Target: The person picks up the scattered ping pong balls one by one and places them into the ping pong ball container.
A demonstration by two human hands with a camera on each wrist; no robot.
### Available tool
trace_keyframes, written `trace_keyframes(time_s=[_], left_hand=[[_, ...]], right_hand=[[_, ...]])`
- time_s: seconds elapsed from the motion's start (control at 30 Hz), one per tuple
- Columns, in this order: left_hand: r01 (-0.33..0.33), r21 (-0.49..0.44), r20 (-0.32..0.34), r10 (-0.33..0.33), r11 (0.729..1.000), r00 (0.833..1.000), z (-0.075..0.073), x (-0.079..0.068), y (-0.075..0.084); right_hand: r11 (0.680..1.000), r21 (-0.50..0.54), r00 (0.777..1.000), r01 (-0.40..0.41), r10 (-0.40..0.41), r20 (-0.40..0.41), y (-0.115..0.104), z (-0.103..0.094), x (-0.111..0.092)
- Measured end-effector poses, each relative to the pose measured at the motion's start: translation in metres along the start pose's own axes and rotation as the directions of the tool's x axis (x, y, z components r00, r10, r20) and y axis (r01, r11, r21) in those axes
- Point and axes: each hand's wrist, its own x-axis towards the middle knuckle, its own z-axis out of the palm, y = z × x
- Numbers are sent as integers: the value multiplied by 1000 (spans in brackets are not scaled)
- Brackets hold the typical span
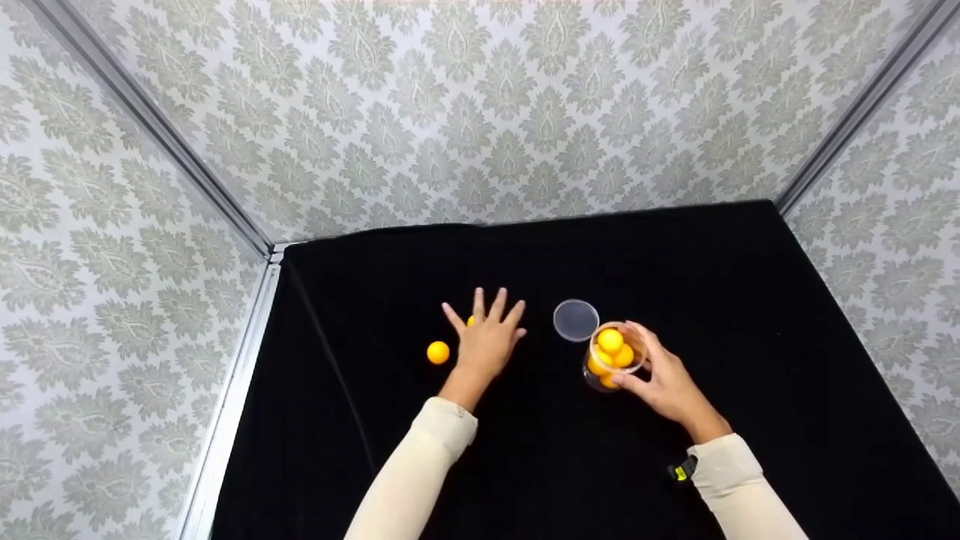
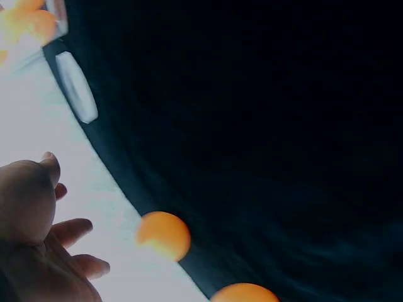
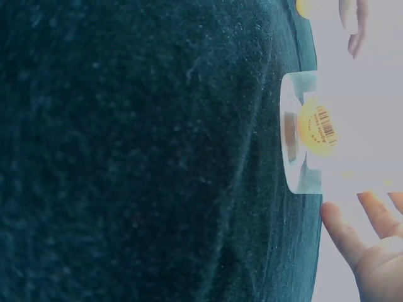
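Observation:
My left hand (image 1: pixel 484 346) hovers palm down with its fingers spread, holding nothing. An orange ball (image 1: pixel 471 321) shows partly behind those fingers, and a second orange ball (image 1: pixel 438 352) lies to their left. In the left wrist view a ball (image 2: pixel 165 236) sits apart from the fingertips. My right hand (image 1: pixel 670 382) grips a clear plastic jar (image 1: pixel 636 346) near its uncovered top, thumb on the near side. Several orange balls (image 1: pixel 610 342) fill it. In the right wrist view the jar's base (image 3: pixel 291 135) shows, with a printed barcode label (image 3: pixel 325 124) against a ball.
A round clear lid (image 1: pixel 576 320) lies flat just left of the jar. Black cloth (image 1: pixel 525 465) covers the table. Patterned walls (image 1: pixel 480 112) rise at the back and both sides, with a metal frame post (image 1: pixel 225 397) along the left edge.

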Motion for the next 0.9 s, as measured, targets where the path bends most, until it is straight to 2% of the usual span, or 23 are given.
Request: trace_keyframes(time_s=[0.2,0.33,0.47,0.9], left_hand=[[74,3,49,-74,997,996,8,-2,-18],[113,11,96,-113,994,989,11,-2,-25],[139,14,123,-140,990,982,13,-3,-29],[171,41,131,-175,984,976,15,-8,-38]], right_hand=[[1000,-3,1000,-6,6,3,-12,0,-1],[1000,1,1000,4,-4,12,-30,-2,-1],[1000,3,1000,9,-9,15,-38,-4,-2],[1000,-9,1000,4,-4,7,-40,-3,-3]])
